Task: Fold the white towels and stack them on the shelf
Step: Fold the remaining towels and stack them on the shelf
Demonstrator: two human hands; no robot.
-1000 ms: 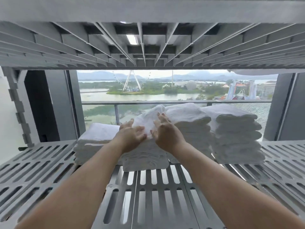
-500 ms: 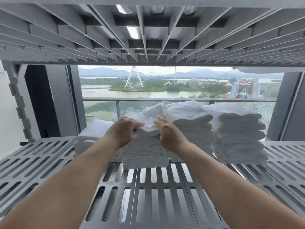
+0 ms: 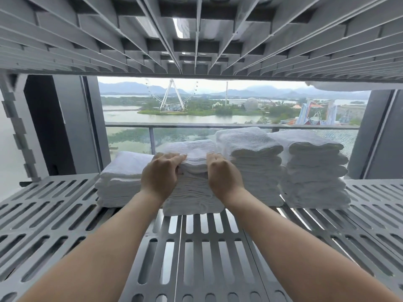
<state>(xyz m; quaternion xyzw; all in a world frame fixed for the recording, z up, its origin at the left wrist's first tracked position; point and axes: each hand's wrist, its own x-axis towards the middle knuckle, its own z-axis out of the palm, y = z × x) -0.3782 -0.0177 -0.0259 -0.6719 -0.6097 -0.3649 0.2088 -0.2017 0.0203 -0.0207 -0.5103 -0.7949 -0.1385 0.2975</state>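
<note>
Two grey moulded-plastic shelf levels fill most of the view: the ribbed underside of the upper shelf (image 3: 196, 29) overhead and the slotted lower shelf (image 3: 196, 247) below, its long rounded slots letting light through. Along the back of the lower shelf stand four stacks of folded white terry towels, close side by side: a low left stack (image 3: 122, 177), a taller middle stack (image 3: 193, 192) set nearer the front edge, then a third stack (image 3: 250, 166) and a right stack (image 3: 314, 171), their soft edges wavy and layered. On the middle stack lies the top folded towel (image 3: 195, 149), nubbly and slightly humped. The left hand (image 3: 160, 174) and right hand (image 3: 223, 174) sit at its front corners, fingers curled over its near edge and gripping it, with the towel's bulk lying beyond and between the knuckles.
</note>
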